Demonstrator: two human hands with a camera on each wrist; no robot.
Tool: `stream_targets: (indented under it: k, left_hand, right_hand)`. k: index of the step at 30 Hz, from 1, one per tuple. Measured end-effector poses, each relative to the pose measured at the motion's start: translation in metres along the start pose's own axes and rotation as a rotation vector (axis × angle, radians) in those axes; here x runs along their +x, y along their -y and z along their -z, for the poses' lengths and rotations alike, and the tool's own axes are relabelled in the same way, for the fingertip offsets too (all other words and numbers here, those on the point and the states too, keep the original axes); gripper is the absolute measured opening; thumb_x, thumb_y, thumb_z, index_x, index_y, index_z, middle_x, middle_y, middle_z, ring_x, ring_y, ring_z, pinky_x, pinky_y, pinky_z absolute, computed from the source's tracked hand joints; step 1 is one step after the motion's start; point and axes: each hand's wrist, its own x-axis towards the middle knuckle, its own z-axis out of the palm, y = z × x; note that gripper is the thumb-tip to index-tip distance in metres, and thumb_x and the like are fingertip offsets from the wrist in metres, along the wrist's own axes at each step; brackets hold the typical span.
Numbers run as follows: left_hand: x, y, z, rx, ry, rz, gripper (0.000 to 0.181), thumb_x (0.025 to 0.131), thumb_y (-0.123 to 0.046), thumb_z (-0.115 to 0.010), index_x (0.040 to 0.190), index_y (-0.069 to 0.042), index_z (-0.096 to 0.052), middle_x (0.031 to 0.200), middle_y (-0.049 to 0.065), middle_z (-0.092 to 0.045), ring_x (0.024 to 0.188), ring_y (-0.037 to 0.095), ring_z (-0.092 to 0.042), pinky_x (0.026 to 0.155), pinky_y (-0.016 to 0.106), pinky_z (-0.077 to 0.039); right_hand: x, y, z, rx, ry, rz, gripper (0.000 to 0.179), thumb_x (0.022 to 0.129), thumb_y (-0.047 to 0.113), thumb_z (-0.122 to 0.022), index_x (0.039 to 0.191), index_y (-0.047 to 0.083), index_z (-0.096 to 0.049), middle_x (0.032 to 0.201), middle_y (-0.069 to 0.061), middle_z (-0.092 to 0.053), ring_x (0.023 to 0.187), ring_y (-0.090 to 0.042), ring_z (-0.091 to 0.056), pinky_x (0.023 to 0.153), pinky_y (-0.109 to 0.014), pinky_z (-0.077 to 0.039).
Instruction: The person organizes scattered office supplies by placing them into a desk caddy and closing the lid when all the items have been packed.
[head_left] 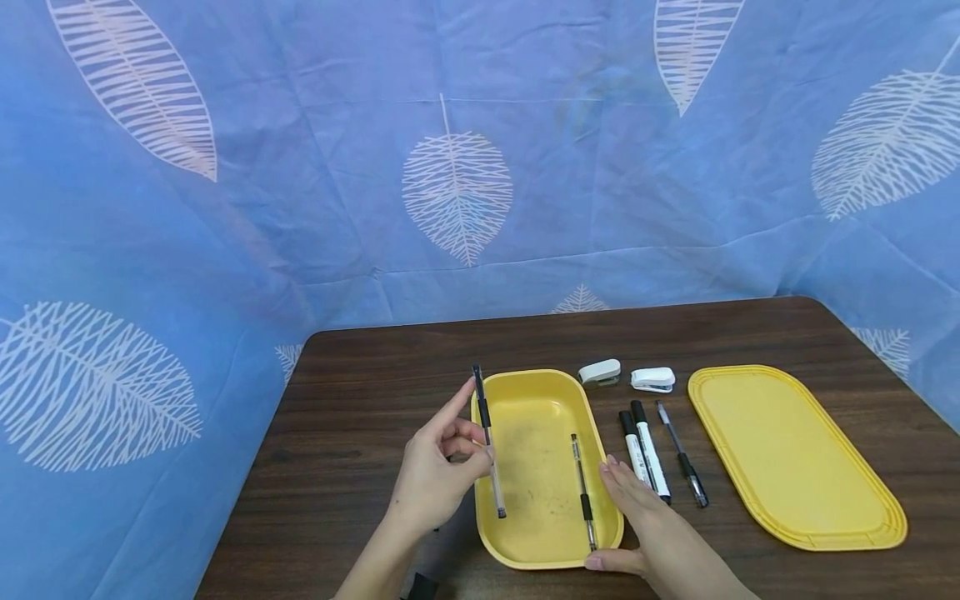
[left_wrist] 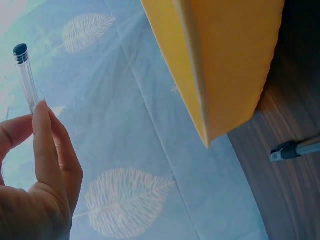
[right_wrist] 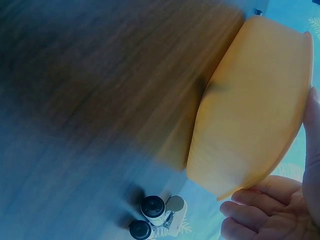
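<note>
My left hand [head_left: 435,475] pinches a clear-barrelled gel pen [head_left: 487,433] over the left side of a yellow plastic box [head_left: 525,557]. The pen's black-capped end points away, and its clear end also shows in the left wrist view. My right hand [head_left: 641,521] rests against the box's near right corner, fingers straight along the right rim and thumb at the near rim. Inside the box, along its right side, lies another gel pen [head_left: 583,492] with a black grip. The right wrist view shows the box's outer wall [right_wrist: 250,110] beside the fingers.
Right of the box lie two black-capped white markers [head_left: 649,450] and a gel pen [head_left: 682,454]. Two white staplers [head_left: 652,379] sit behind them. A yellow lid [head_left: 798,458] lies at far right. Another pen [left_wrist: 295,150] lies on the table in the left wrist view.
</note>
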Motion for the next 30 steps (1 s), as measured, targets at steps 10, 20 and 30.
stream_targets:
  k: [10,20,30]
  left_hand:
    - [0.003,0.006,-0.006,-0.026,0.019,-0.005,0.085,0.081,0.001,-0.066,0.151,-0.031,-0.031,0.095,0.01,-0.062,0.074,0.01,-0.065,0.069,0.022,-0.057]
    - [0.003,0.012,-0.011,-0.027,0.046,-0.001,0.088,0.081,0.003,-0.064,0.151,-0.036,-0.029,0.093,0.01,-0.062,0.071,0.012,-0.067,0.062,0.025,-0.057]
    - [0.003,0.015,-0.015,-0.036,0.078,-0.013,0.087,0.083,0.003,-0.063,0.151,-0.039,-0.027,0.094,0.012,-0.06,0.071,0.009,-0.068,0.061,0.025,-0.057]
  right_hand:
    - [0.001,0.0,0.0,0.013,0.016,-0.012,0.108,0.068,0.064,-0.071,0.149,0.004,-0.035,0.155,-0.018,-0.035,0.141,-0.039,-0.036,0.103,-0.055,-0.041]
    - [0.001,0.001,-0.001,0.025,0.009,-0.01,0.106,0.068,0.058,-0.075,0.15,0.004,-0.033,0.155,-0.018,-0.033,0.141,-0.04,-0.036,0.104,-0.056,-0.041]
    - [0.003,0.002,-0.001,0.04,0.034,-0.053,0.109,0.066,0.06,-0.075,0.15,0.006,-0.033,0.156,-0.018,-0.031,0.142,-0.04,-0.034,0.105,-0.056,-0.04]
